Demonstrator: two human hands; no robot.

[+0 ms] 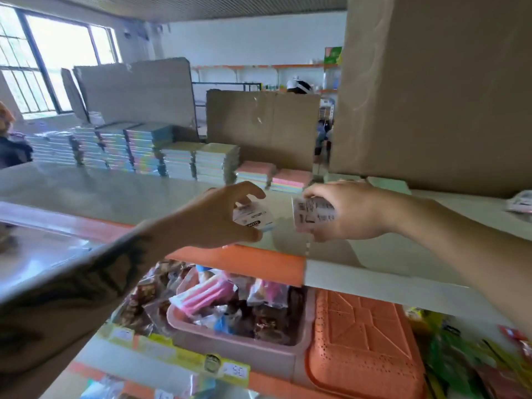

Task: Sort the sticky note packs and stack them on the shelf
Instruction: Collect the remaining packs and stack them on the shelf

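My left hand (218, 217) grips a small sticky note pack (254, 218) with a white label, held just above the pale top shelf (115, 194). My right hand (351, 211) grips another sticky note pack (312, 213), its barcode label turned towards me. The two packs are a short gap apart. Behind them on the shelf stand several stacks of pastel sticky note packs (216, 161), and two low pink-topped stacks (290, 180) lie nearest my hands.
A large cardboard box (431, 90) stands on the shelf at the right, and cardboard sheets (259, 125) rise behind the stacks. Below the shelf's orange edge (253, 263) sit a pink basket of wrapped goods (239, 318) and an orange basket (365, 347).
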